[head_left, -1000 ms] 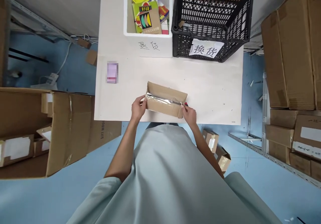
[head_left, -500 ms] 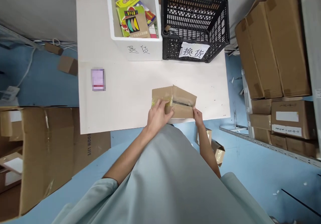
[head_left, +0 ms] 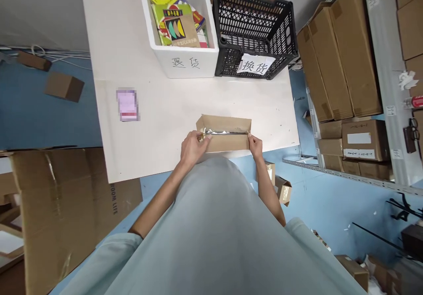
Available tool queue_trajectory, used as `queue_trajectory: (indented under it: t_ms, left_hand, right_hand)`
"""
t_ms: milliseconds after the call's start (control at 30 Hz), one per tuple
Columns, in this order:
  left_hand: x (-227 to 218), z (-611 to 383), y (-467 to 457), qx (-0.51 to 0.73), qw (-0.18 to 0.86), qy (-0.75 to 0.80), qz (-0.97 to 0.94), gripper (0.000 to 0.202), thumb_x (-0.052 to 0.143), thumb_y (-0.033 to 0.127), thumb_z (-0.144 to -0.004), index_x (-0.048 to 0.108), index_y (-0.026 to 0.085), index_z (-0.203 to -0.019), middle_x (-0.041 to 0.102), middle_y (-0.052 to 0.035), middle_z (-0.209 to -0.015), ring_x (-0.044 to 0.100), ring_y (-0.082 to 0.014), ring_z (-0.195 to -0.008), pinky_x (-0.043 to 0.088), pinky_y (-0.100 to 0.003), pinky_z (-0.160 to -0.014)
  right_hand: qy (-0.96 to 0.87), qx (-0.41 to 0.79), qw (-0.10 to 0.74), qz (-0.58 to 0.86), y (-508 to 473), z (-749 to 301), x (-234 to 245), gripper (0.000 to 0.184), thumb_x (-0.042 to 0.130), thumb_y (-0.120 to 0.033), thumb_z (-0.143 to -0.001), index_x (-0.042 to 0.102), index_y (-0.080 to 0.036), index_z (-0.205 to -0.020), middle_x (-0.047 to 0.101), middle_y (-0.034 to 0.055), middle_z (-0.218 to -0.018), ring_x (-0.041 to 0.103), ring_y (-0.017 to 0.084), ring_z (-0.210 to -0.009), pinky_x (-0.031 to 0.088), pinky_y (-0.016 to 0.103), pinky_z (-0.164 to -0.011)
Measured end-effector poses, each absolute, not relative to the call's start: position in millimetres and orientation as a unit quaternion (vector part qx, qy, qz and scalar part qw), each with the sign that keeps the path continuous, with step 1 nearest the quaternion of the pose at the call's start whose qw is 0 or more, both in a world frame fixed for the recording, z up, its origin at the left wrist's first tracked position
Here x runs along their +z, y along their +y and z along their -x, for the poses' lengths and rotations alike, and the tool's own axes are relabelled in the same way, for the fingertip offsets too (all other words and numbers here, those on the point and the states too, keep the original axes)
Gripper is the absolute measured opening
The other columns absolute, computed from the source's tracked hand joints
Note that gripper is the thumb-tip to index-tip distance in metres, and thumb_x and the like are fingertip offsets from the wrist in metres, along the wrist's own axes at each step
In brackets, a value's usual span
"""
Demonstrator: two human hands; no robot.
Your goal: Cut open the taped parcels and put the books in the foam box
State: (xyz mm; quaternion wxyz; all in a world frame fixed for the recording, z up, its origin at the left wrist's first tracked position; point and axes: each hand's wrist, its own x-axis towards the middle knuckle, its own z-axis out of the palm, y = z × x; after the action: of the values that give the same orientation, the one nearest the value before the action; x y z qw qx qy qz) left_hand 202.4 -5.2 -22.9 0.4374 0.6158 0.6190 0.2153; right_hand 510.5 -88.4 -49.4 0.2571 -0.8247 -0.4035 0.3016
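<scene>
A small brown cardboard box (head_left: 228, 144) lies at the near edge of the white table, its two top flaps parted by a narrow dark gap. Shiny clear tape (head_left: 214, 132) runs along that gap. At the box's left end, my left hand (head_left: 193, 146) is closed on the corner, thumb and fingers by the end of the tape. My right hand (head_left: 255, 145) pinches the right end of the box, near the other end of the gap. What lies inside the box is hidden.
At the table's back stand a white bin (head_left: 185, 64) of books (head_left: 178, 26) and a black plastic crate (head_left: 256, 44). A blurred purple item (head_left: 127, 104) lies on the left of the white table (head_left: 158, 114). Large cartons (head_left: 66, 207) flank the left; shelving with boxes (head_left: 357, 141) stands right.
The box has turned so its long side faces me, and it sits slightly further left. My left hand has moved from its top to its left end; my right hand still grips the right end.
</scene>
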Motion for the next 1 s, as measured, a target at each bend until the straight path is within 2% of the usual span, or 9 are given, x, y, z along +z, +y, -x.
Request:
queue_trajectory:
  t_ms: [100, 200, 267, 433, 567, 700, 800, 900, 1000]
  left_hand:
    - [-45.1, -177.5, -3.1, 0.199, 0.447, 0.654, -0.577, 0.034, 0.075, 0.058, -0.097, 0.074, 0.024, -0.100, 0.086, -0.0139, -0.113, 0.082, -0.0344, -0.102, 0.062, -0.044, -0.094]
    - [-65.5, -147.1, -2.7, 0.217, 0.448, 0.674, -0.545, 0.026, 0.074, 0.053, -0.094, 0.074, 0.026, -0.096, 0.087, -0.0105, -0.104, 0.081, -0.0321, -0.098, 0.063, -0.042, -0.092]
    - [-77.4, -124.5, -3.2, 0.229, 0.450, 0.683, -0.527, 0.028, 0.075, 0.054, -0.092, 0.075, 0.026, -0.096, 0.087, -0.0100, -0.102, 0.081, -0.0309, -0.098, 0.063, -0.042, -0.094]
    - [-96.9, -73.1, -8.3, 0.250, 0.514, 0.688, -0.448, 0.040, 0.077, 0.058, -0.084, 0.074, 0.021, -0.100, 0.084, -0.0104, -0.094, 0.081, -0.0280, -0.095, 0.066, -0.045, -0.099]
    - [-101.6, -49.9, -15.4, 0.262, 0.560, 0.686, -0.383, 0.050, 0.084, 0.059, -0.077, 0.075, 0.017, -0.103, 0.083, -0.0109, -0.094, 0.080, -0.0275, -0.094, 0.067, -0.052, -0.105]
    - [-101.3, -46.1, -18.6, 0.261, 0.566, 0.686, -0.375, 0.052, 0.086, 0.061, -0.078, 0.077, 0.016, -0.102, 0.084, -0.0125, -0.093, 0.082, -0.0304, -0.099, 0.067, -0.058, -0.106]
    - [-98.9, -53.7, -16.0, 0.267, 0.564, 0.686, -0.375, 0.050, 0.085, 0.058, -0.079, 0.079, 0.015, -0.103, 0.085, -0.0143, -0.098, 0.083, -0.0321, -0.105, 0.067, -0.058, -0.107]
    - [-92.6, -66.6, -10.7, 0.280, 0.545, 0.691, -0.384, 0.048, 0.083, 0.054, -0.081, 0.081, 0.015, -0.108, 0.087, -0.0169, -0.110, 0.083, -0.0347, -0.112, 0.066, -0.057, -0.110]
    - [-82.5, -81.5, -7.2, 0.320, 0.511, 0.675, -0.425, 0.046, 0.078, 0.052, -0.086, 0.082, 0.015, -0.113, 0.086, -0.0183, -0.124, 0.082, -0.0364, -0.121, 0.064, -0.054, -0.115]
  right_hand:
    - [-0.417, 0.268, 0.237, 0.835, -88.1, -485.5, -38.4, 0.075, 0.029, -0.085, -0.107, 0.057, -0.026, -0.071, 0.053, -0.0002, -0.067, 0.045, 0.019, -0.071, 0.040, 0.030, -0.069]
    - [-0.445, 0.226, 0.214, 0.840, -85.4, -456.7, -21.0, 0.072, 0.033, -0.076, -0.113, 0.079, -0.024, -0.094, 0.071, 0.0068, -0.075, 0.060, 0.025, -0.074, 0.047, 0.033, -0.074]
    - [-0.475, 0.198, 0.214, 0.830, -81.5, -433.9, -8.5, 0.068, 0.036, -0.070, -0.116, 0.084, -0.023, -0.110, 0.080, 0.0129, -0.087, 0.071, 0.030, -0.082, 0.051, 0.036, -0.079]
    - [-0.548, 0.167, 0.221, 0.789, -73.5, -362.6, 11.9, 0.063, 0.037, -0.065, -0.121, 0.081, -0.023, -0.136, 0.085, 0.0170, -0.132, 0.083, 0.032, -0.107, 0.063, 0.036, -0.088]
    - [-0.581, 0.162, 0.235, 0.762, -72.1, -314.6, 14.0, 0.062, 0.037, -0.062, -0.122, 0.076, -0.022, -0.148, 0.080, 0.0192, -0.148, 0.081, 0.032, -0.125, 0.068, 0.039, -0.098]
    - [-0.592, 0.170, 0.226, 0.755, -69.8, -299.4, 13.5, 0.066, 0.032, -0.063, -0.123, 0.074, -0.020, -0.152, 0.077, 0.0224, -0.151, 0.079, 0.036, -0.133, 0.068, 0.043, -0.105]
    - [-0.584, 0.152, 0.226, 0.764, -67.0, -312.0, 13.6, 0.065, 0.033, -0.063, -0.123, 0.077, -0.021, -0.146, 0.081, 0.0201, -0.147, 0.083, 0.033, -0.122, 0.069, 0.038, -0.095]
    - [-0.564, 0.165, 0.235, 0.774, -65.1, -342.3, 11.3, 0.059, 0.040, -0.063, -0.122, 0.079, -0.025, -0.142, 0.087, 0.0143, -0.132, 0.086, 0.030, -0.104, 0.066, 0.035, -0.087]
    - [-0.536, 0.218, 0.261, 0.773, -65.7, -379.6, 1.7, 0.056, 0.047, -0.062, -0.119, 0.078, -0.023, -0.145, 0.087, 0.0147, -0.130, 0.086, 0.033, -0.108, 0.065, 0.041, -0.097]
